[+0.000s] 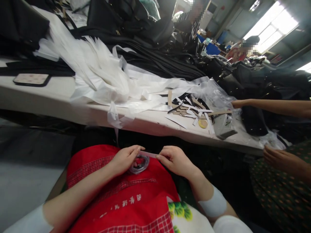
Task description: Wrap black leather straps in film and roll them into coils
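Note:
Above my red apron (116,200), a roll of clear tape (139,165) hangs at my left hand (128,157), whose fingers are closed on it. A pale strip of tape (148,154) stretches from there across to my right hand (175,160). My right thumb and fingertips pinch the strip's other end. Both hands are in front of the table edge, close to my lap. Part of the roll is hidden behind my left fingers.
White plastic sheets (104,74) and a phone (31,79) lie on the table (60,92). Scrap strips (189,108), a yellow tape roll (202,123) and a grey tape dispenser (224,127) are further right. Black bags stand behind. At right, a co-worker's hands (274,155) handle black material.

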The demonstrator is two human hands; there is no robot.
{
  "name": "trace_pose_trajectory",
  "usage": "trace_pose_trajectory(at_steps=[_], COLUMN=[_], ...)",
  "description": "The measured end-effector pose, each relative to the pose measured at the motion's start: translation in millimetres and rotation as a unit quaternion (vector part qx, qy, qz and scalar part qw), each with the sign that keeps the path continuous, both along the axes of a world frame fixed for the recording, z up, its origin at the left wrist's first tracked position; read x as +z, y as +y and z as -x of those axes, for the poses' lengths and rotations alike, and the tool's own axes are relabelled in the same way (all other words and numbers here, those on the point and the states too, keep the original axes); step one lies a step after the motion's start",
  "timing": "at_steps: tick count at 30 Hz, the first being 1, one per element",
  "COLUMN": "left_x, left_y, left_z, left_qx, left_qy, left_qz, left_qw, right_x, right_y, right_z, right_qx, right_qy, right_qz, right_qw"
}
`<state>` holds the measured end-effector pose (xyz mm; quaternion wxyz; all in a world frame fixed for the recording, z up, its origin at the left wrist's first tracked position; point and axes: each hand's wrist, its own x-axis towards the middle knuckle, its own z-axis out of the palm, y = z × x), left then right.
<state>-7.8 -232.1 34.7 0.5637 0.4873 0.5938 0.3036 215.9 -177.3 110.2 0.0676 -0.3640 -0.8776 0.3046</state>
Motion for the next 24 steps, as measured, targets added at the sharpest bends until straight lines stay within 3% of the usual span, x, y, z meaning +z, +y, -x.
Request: trace_pose_trajectory(at_steps=[3, 7, 14, 20, 24], left_x=[-2.1, -3.1, -6.2, -8.3, -4.8], left_y=[1, 3, 4, 7, 12], left_z=[-1, -1, -7, -5, -6], left_qx=[0.014, 0.013, -0.022, -0.009, -0.017], left_qy=[-0.034, -0.002, 0.079, 0.11, 0.11], left_qz=[0.029, 0.01, -0.064, -0.087, -0.095], left_qw=[0.999, 1.0, 0.995, 0.99, 0.989], right_x=[4.0, 2.0, -23.2, -24.2, -22.7], right_y=[-6, -12, -13, -2, 4], right_z=[0, 9, 53, 39, 26], right_qx=[0.047, 0.082, 0.02, 0.013, -0.03], right_qy=[-0.046, -0.092, -0.205, -0.163, -0.077], right_qz=[-0.034, -0.054, -0.106, -0.066, -0.014], right_qw=[0.997, 0.991, 0.973, 0.984, 0.996])
